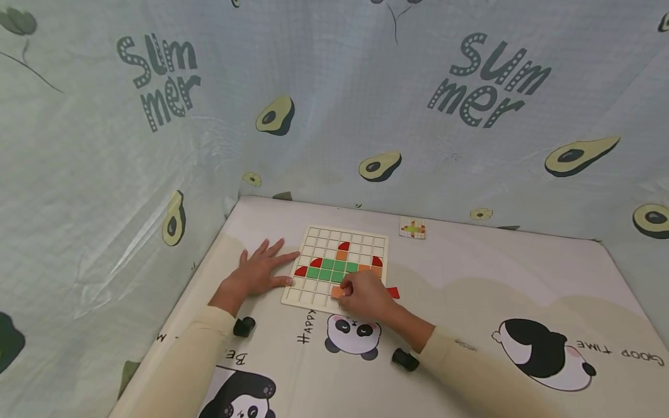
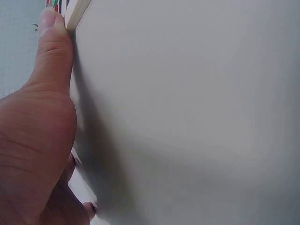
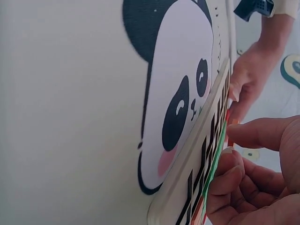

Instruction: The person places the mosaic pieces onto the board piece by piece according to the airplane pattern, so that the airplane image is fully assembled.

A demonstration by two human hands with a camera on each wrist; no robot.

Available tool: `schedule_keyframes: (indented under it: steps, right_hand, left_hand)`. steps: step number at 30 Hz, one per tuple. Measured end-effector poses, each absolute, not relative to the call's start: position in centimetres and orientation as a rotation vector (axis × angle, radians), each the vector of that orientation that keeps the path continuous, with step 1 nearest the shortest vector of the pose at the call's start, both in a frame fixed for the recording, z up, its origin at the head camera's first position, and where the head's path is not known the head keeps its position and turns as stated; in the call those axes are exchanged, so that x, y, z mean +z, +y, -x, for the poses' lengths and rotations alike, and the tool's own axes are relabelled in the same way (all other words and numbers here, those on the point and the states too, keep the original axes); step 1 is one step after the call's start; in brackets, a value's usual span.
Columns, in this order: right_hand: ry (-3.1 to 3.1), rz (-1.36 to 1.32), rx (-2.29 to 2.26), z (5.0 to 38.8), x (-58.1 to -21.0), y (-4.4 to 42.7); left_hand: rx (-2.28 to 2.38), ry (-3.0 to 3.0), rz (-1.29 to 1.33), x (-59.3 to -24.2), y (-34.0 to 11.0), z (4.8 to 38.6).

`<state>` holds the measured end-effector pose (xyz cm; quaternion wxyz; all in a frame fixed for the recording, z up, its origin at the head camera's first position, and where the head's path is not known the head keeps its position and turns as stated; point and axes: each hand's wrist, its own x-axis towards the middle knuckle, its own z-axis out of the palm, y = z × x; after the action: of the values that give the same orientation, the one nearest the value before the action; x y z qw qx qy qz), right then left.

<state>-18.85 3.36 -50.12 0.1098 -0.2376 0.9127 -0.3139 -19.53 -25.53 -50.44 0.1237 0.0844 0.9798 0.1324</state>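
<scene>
A pale grid board (image 1: 303, 295) lies on the table, with green square tiles (image 1: 326, 274), orange square tiles and red quarter-round tiles (image 1: 343, 246) set in its cells. My left hand (image 1: 261, 271) is spread flat at the board's left side; its thumb (image 2: 54, 51) touches the edge. Over the lower right of the board, my right hand (image 1: 366, 295) pinches an orange square tile (image 1: 337, 292) between thumb and fingers. In the right wrist view that tile shows only as a sliver. A red tile (image 1: 394, 292) sticks out beyond the right hand, partly hidden by it.
A small picture card (image 1: 413, 228) with a coloured tile pattern lies behind the board to the right. Cloth walls (image 1: 334, 75) printed with avocados rise along the table's back and left. A small black device (image 1: 405, 360) is near each wrist.
</scene>
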Motion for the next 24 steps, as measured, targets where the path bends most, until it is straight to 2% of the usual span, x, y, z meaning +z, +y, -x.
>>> schedule_keyframes:
  steps: [24]
  right_hand:
    - [2.672, 0.691, -0.951, 19.48, -50.32, 2.43]
  left_hand:
    - [0.401, 2.867, -0.266, -50.51, -25.78, 19.41]
